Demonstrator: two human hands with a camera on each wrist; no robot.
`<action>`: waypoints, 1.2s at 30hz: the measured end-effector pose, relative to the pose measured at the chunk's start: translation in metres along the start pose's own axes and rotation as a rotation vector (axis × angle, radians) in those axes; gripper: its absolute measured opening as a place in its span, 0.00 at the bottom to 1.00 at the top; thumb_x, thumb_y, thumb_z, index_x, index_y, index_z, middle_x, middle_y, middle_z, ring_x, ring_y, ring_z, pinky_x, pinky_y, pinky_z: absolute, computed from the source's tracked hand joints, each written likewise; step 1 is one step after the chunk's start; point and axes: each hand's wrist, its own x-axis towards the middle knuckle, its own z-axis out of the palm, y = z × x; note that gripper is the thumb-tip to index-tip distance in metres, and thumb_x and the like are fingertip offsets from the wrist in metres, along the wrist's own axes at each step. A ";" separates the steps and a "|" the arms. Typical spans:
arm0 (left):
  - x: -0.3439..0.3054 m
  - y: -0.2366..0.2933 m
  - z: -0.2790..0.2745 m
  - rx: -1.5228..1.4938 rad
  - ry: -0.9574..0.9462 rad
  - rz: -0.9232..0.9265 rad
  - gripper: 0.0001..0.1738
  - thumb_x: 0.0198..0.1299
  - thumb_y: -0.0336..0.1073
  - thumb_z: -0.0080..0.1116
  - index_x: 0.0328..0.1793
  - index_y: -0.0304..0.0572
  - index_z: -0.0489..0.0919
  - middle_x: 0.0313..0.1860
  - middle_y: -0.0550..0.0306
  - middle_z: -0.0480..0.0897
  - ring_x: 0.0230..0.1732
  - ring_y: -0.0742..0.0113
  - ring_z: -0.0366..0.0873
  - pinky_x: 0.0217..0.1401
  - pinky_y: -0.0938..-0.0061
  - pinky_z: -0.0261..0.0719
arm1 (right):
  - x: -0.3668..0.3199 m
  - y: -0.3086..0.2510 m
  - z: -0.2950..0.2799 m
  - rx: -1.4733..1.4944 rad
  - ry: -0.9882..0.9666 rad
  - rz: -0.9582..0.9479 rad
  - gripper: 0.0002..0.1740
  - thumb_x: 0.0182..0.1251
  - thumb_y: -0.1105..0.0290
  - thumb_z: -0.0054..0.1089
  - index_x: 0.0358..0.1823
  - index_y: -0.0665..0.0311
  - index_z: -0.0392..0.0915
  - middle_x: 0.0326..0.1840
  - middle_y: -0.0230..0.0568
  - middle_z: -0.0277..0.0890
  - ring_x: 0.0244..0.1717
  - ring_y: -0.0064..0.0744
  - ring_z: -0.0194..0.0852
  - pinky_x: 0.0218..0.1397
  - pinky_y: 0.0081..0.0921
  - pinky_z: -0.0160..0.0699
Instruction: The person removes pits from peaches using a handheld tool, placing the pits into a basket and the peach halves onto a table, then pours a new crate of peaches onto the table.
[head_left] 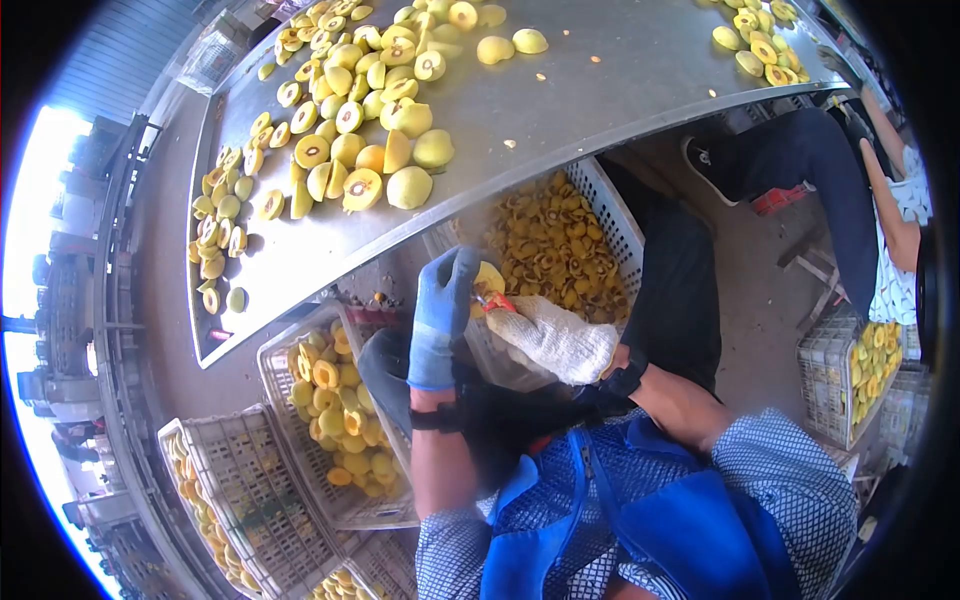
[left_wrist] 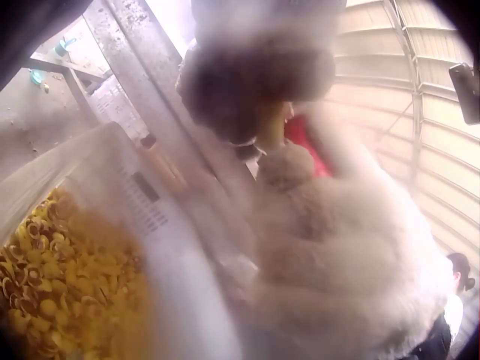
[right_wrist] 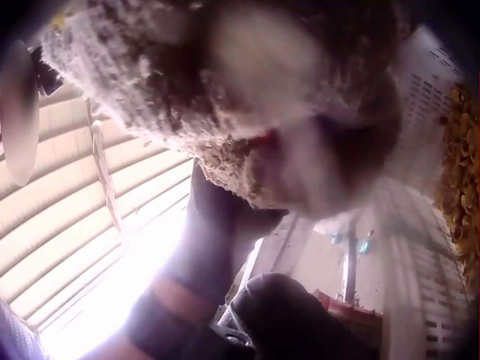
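Head view: L hand (head_left: pixel 438 302) & R hand (head_left: pixel 562 338) close together, nr white crate (head_left: pixel 614 222) of cut pcs
Fruit piece (head_left: pixel 489 276): pinched in blue-gloved L hand
Red tool (head_left: pixel 498 302): gripped in white-gloved R hand, tip at fruit; exact contact hidden
Technique (judged): fruit steady, short strokes, tip clear of L fingertips

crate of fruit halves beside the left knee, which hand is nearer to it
Left: the blue-gloved left hand is just right of the crate; the white-gloved right hand is farther right.
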 end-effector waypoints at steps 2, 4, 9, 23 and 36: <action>-0.002 0.003 -0.001 -0.068 -0.003 0.029 0.27 0.75 0.51 0.45 0.43 0.32 0.83 0.35 0.56 0.85 0.36 0.71 0.80 0.43 0.76 0.78 | -0.004 -0.003 0.001 0.286 -0.066 0.137 0.19 0.75 0.51 0.53 0.43 0.59 0.80 0.25 0.31 0.75 0.24 0.28 0.72 0.26 0.29 0.70; -0.004 0.003 0.004 -0.222 0.058 0.049 0.26 0.74 0.50 0.47 0.43 0.32 0.83 0.34 0.56 0.85 0.36 0.71 0.80 0.42 0.76 0.78 | -0.001 0.000 -0.006 0.420 -0.188 0.211 0.19 0.75 0.49 0.52 0.41 0.58 0.79 0.22 0.25 0.70 0.20 0.20 0.65 0.22 0.23 0.62; -0.016 0.002 0.016 -0.314 0.243 -0.028 0.22 0.72 0.46 0.52 0.43 0.31 0.84 0.33 0.53 0.85 0.38 0.70 0.81 0.44 0.75 0.79 | -0.002 -0.005 -0.002 0.304 -0.218 0.223 0.26 0.73 0.41 0.49 0.37 0.58 0.79 0.18 0.25 0.69 0.16 0.18 0.65 0.19 0.20 0.61; -0.013 -0.002 0.036 -0.480 0.108 0.091 0.28 0.69 0.55 0.54 0.41 0.31 0.83 0.33 0.49 0.86 0.31 0.67 0.83 0.37 0.76 0.81 | -0.014 0.016 -0.003 1.019 -0.450 0.293 0.25 0.73 0.44 0.51 0.34 0.60 0.75 0.16 0.26 0.64 0.11 0.20 0.55 0.16 0.21 0.52; -0.015 0.007 0.052 -1.117 0.006 -0.075 0.35 0.70 0.66 0.44 0.42 0.35 0.81 0.33 0.49 0.84 0.35 0.61 0.83 0.38 0.71 0.82 | -0.016 0.026 -0.014 0.465 -0.261 0.041 0.22 0.74 0.50 0.48 0.41 0.64 0.79 0.25 0.33 0.74 0.28 0.24 0.71 0.28 0.21 0.66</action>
